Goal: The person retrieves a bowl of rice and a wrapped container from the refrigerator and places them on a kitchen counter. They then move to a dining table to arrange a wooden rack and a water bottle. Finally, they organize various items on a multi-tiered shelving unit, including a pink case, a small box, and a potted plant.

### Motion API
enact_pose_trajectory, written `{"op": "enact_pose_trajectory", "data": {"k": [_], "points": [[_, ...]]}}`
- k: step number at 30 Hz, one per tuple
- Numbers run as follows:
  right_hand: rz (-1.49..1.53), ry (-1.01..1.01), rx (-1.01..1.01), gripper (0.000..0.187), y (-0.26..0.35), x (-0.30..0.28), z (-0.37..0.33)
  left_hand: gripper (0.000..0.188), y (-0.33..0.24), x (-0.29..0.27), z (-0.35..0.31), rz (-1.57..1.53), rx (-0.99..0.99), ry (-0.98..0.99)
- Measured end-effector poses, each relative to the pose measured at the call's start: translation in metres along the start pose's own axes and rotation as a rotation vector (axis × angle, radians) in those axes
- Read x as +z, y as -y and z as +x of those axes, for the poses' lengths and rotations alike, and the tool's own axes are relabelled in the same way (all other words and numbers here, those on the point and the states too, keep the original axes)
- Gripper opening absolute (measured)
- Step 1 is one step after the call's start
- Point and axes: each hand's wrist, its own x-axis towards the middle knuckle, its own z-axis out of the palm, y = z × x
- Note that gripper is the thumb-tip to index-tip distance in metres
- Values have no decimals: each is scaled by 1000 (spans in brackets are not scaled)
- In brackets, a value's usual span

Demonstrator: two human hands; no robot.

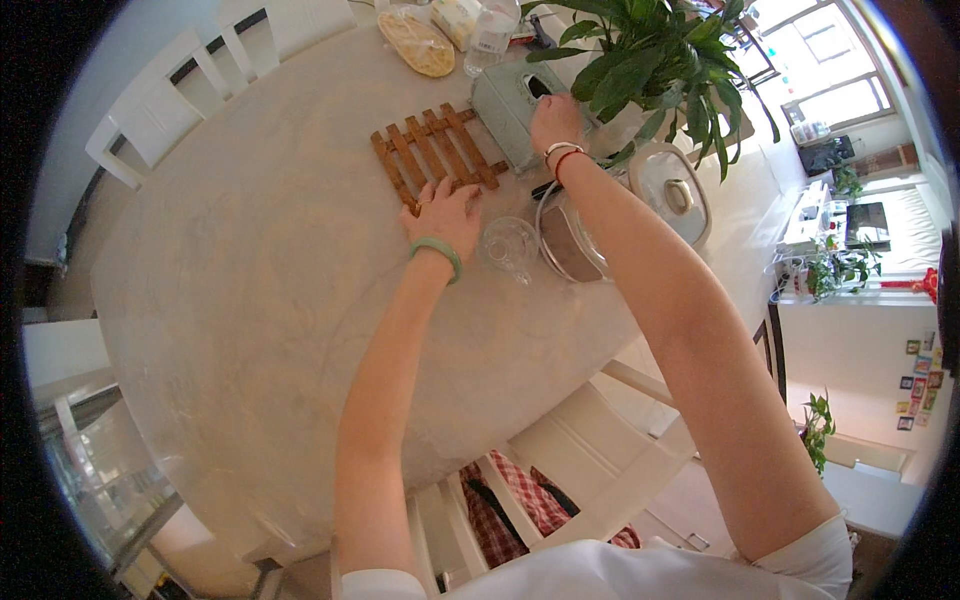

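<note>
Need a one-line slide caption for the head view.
Left hand at a slatted brown wooden rack, right hand at a pale green rectangular box beside a leafy green plant.

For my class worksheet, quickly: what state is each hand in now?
Left hand: fingers spread, at the wooden rack; grip unclear.
Right hand: fingers curled, at the green box; holding cannot be told.

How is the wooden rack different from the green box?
The wooden rack is brown, while the green box is pale green. The rack lies low and flat, but the box stands taller. The rack has gaps between slats; the box has solid visible sides and a dark opening. Both rest on the table.
</note>
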Motion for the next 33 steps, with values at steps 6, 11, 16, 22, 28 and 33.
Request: {"op": "enact_pose_trajectory", "data": {"k": [6,11,16,22,28,33], "points": [[167,58,220,40,25,-10,-7,30,-2,-2,22,-539,120,-266],[119,38,157,41,32,-7,-4,28,-7,-5,31,-699,135,-234],[359,-69,-24,41,-5,25,34,29,-13,-4,33,-790,91,-140],[189,-71,-128,42,-12,41,58,29,-15,-7,32,-870,111,-144],[572,-373,-27,39,7,34,36,29,-18,-5,34,-931,209,-186],[604,-498,-195,35,38,6,-8,37,-15,-4,40,-1068,202,-196]]}}
